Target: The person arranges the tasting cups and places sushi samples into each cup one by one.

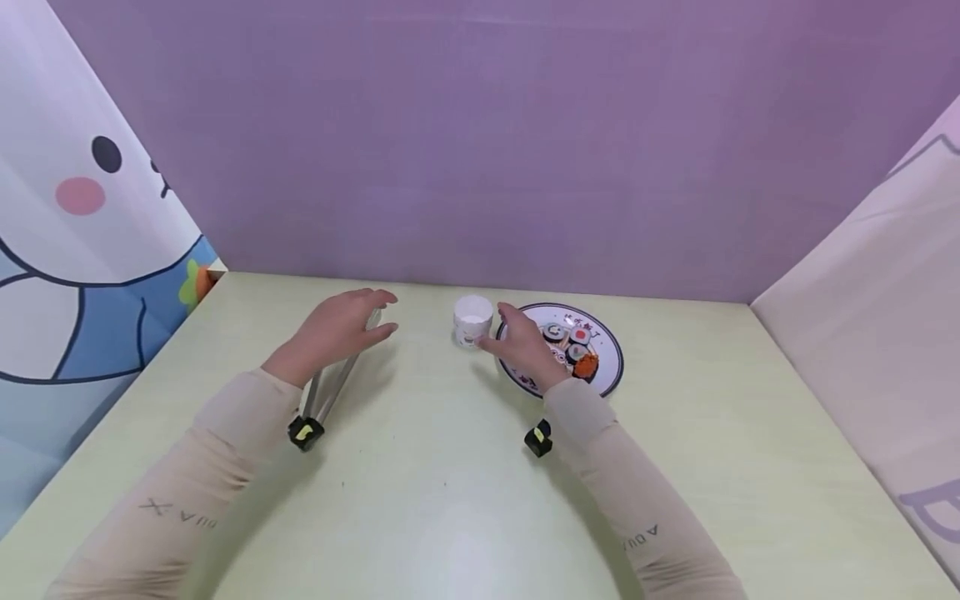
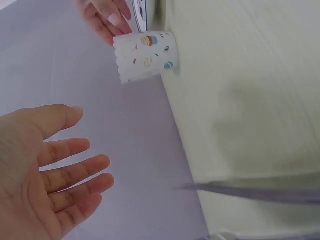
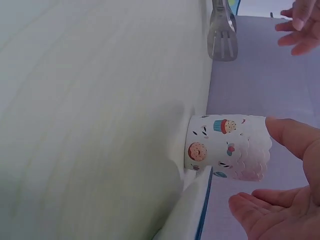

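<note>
A white paper baking cup (image 1: 473,320) printed with cupcakes and donuts stands upright near the back of the table. My right hand (image 1: 525,343) is just right of it, thumb and fingers spread. In the right wrist view the thumb is at the scalloped rim of the cup (image 3: 227,147); whether it touches, I cannot tell. Behind this hand lies a round white plate (image 1: 611,371) with a dark rim and several sushi pieces (image 1: 581,354). My left hand (image 1: 337,329) hovers with parted fingers above metal tongs (image 1: 339,390), whose slotted end (image 3: 223,42) shows in the right wrist view.
The pale table (image 1: 450,467) meets a purple backdrop (image 1: 480,150) behind the cup. A cartoon-printed curtain (image 1: 82,250) borders the left side, and a pale curtain (image 1: 885,317) the right. Small black wrist devices (image 1: 306,433) are at both wrists.
</note>
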### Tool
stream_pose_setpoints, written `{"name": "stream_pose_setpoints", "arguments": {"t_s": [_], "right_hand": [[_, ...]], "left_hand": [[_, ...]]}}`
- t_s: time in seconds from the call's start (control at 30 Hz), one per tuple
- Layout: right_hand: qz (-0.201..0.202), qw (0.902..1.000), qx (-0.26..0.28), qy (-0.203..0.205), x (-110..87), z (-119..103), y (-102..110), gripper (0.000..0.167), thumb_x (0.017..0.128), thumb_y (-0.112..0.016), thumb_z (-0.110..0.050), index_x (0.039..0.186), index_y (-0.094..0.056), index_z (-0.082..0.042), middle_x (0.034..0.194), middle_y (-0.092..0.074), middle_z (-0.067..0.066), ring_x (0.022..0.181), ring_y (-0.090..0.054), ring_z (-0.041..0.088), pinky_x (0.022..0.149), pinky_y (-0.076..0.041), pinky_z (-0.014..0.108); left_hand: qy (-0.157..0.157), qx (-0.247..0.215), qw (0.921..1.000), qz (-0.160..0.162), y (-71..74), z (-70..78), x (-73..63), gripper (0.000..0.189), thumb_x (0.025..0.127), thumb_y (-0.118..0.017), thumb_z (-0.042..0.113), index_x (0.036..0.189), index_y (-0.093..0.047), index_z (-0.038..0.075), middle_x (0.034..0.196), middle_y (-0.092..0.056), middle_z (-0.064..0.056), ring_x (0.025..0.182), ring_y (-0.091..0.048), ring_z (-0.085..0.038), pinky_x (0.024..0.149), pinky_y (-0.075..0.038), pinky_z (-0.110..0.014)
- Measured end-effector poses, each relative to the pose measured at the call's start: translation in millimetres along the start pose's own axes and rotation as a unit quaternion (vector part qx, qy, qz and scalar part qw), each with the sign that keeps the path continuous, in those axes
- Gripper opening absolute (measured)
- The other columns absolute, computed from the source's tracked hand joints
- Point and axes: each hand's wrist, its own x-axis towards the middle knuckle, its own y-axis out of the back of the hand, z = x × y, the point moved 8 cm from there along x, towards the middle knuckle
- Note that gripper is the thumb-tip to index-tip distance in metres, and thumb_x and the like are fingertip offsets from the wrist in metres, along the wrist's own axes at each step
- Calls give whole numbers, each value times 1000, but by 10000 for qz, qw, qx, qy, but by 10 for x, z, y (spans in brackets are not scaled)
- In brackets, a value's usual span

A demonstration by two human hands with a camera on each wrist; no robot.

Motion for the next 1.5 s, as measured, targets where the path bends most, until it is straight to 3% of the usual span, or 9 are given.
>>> {"name": "stream_pose_setpoints", "arguments": {"t_s": [0.3, 0.57, 0.83, 1.1, 1.5], "right_hand": [[200, 9996, 115, 131, 46, -71, -37, 69, 84, -71, -23, 139, -36, -2, 139, -44, 17, 130, -40, 31, 105, -33, 45], [293, 9993, 180, 174, 113, -101, -32, 71, 83, -73, -20, 139, -34, 0, 136, -48, 18, 127, -44, 30, 104, -34, 44], [209, 9991, 361, 27, 153, -47, -59, 75, 84, -72, -21, 143, -30, -1, 141, -43, 19, 131, -40, 30, 106, -32, 43], [149, 9991, 400, -4, 181, -62, -87, 73, 84, -71, -25, 143, -34, -3, 138, -47, 15, 127, -44, 28, 103, -36, 40], [512, 9980, 325, 152, 297, 4, -124, 67, 81, -72, -22, 136, -42, 1, 125, -56, 18, 112, -52, 27, 94, -43, 37]], "left_hand": [[-118, -50, 9999, -58, -126, 183, 205, 49, 90, -64, 25, 132, -50, 4, 119, -61, -16, 106, -59, -32, 87, -46, -48], [-482, -250, 9985, 76, -270, 401, 368, 46, 89, -65, 29, 127, -54, 5, 113, -65, -13, 102, -62, -28, 84, -48, -44], [-996, -368, 9941, 218, -335, 622, 517, 40, 87, -69, 18, 122, -57, 4, 113, -66, -12, 100, -63, -25, 87, -48, -39], [-1248, 489, 9899, 454, -353, 810, 608, 32, 85, -70, 15, 114, -63, 4, 101, -67, -10, 84, -65, -24, 74, -51, -36], [-1300, 997, 9864, 96, -507, 877, 753, 6, 86, -69, 14, 85, -68, 8, 76, -66, -2, 64, -57, -16, 63, -48, -33]]}}
